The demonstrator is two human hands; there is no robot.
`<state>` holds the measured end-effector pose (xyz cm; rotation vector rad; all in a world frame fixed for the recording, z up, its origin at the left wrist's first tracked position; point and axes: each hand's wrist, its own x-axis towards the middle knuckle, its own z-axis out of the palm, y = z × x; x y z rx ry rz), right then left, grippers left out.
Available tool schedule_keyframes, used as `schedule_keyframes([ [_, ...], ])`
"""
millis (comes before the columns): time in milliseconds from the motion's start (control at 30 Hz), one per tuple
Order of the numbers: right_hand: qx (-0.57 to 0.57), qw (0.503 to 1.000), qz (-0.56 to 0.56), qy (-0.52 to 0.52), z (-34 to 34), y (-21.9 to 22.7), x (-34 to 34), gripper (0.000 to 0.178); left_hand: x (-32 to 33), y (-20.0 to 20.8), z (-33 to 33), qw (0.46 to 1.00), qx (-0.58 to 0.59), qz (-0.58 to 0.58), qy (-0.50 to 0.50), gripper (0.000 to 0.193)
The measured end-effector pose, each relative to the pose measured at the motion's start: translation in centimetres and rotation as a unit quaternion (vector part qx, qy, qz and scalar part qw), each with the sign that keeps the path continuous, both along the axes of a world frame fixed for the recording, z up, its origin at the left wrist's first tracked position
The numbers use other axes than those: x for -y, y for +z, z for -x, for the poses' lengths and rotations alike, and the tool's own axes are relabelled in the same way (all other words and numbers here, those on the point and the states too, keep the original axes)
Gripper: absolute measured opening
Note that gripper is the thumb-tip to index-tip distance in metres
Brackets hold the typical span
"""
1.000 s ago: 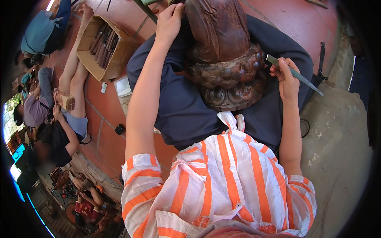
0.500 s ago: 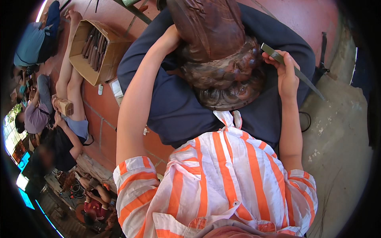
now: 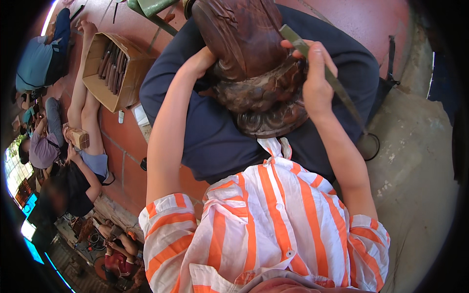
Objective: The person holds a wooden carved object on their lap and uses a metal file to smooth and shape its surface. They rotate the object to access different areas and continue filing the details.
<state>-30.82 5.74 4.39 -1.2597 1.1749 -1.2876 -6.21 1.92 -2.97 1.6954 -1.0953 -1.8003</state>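
A dark brown, glossy wooden carving (image 3: 239, 58) lies across my lap, its scalloped base toward my belly. Smooth folds run along its far part, and rounded lumps ring the part near the base. My left hand (image 3: 202, 61) steadies it at the left side; the fingertips are hidden behind the wood. In my right hand (image 3: 316, 80) is a long, flat, grey-green metal file (image 3: 346, 96), gripped near its broad end between thumb and fingers. That broad end is over the right side of the carving, and the narrow end points down to the right. Whether it touches the wood I cannot tell.
A cardboard box (image 3: 129, 80) of wooden-handled tools stands on the red tiles at left. Beside it a seated person (image 3: 90, 171) holds a wooden block (image 3: 78, 138); several other people sit beyond. A green stool (image 3: 154, 6) is at the top, grey concrete (image 3: 410, 180) at right.
My right hand has moved left with the file, bringing its broad end from beside the carving to over it. The carving has shifted slightly left in view; my left hand stays on it.
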Motion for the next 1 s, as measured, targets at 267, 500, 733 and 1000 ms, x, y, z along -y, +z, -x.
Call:
schedule_keyframes([
  [267, -0.040, 0.996, 0.077, 0.028, -0.5, -3.5, 0.5, 0.036, -2.7, 1.4, 1.3, 0.981, -0.059, -0.028, 0.185, 0.042],
  [500, 0.024, 0.999, 0.048, -0.007, 2.0, -4.0, 3.4, 0.038, -3.2, 2.0, 2.7, 0.987, -0.052, -0.022, 0.148, 0.047],
  [733, -0.026, 0.997, -0.024, -0.071, 2.3, -3.8, 4.0, 0.042, -4.0, 1.5, 3.5, 0.987, 0.001, 0.086, 0.139, 0.054],
  [1000, 0.090, 0.979, -0.147, -0.114, 2.1, -5.7, 4.6, 0.042, -3.8, 2.7, 3.2, 0.977, 0.135, 0.124, 0.106, 0.048],
])
